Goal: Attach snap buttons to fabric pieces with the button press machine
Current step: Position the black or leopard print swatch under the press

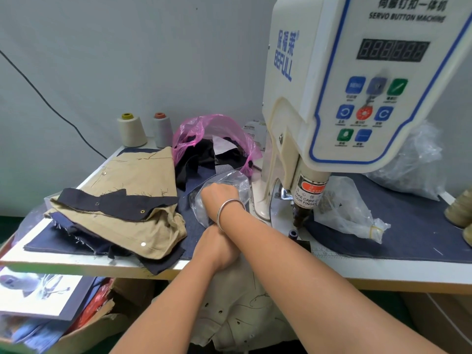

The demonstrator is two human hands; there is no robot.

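My right hand (217, 198) reaches across into a clear plastic bag (229, 182) that lies on the table (102, 264), just left of the button machine (344, 98). My fingers are inside the bag, so I cannot tell if they are holding anything. There is a silver bangle (229, 210) on that wrist. My left hand (217, 246) is under my right arm, near the table's front edge. Its fingers are hidden, so I cannot tell if it is open or closed.

A pile of fabric pieces (122, 208), tan and dark blue, sits on the left side of the table. Some pieces have little round snaps on them. A cream cloth (237, 310) with small holes hangs below the table edge, in front of me.

Behind the pile is a pink bag (196, 131) with dark scraps in it, and two thread cones (145, 129) stand by the wall. Another clear bag (350, 213) lies to the right of the machine's press.
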